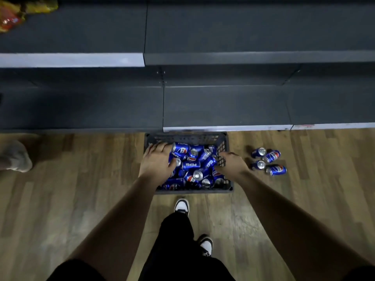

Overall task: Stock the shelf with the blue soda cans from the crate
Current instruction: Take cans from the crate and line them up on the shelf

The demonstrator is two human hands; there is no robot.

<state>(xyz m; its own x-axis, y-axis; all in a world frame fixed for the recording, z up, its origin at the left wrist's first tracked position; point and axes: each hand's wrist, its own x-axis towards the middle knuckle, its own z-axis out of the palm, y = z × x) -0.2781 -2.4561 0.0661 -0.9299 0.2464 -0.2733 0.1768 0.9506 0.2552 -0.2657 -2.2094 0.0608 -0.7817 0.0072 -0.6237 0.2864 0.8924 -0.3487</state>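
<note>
A dark grey crate stands on the wood floor against the foot of the dark shelf. Several blue soda cans lie jumbled inside it. My left hand hovers over the crate's left side with its fingers spread and loosely bent; the thumb is next to a can and nothing is in its grasp. My right hand is at the crate's right wall, fingers above and thumb below the lattice, gripping it. The shelf boards above the crate carry no cans.
Several more blue cans lie loose on the floor right of the crate. An upper shelf runs above, with snack bags at its far left. Another person's shoe is at the left. My own shoes stand behind the crate.
</note>
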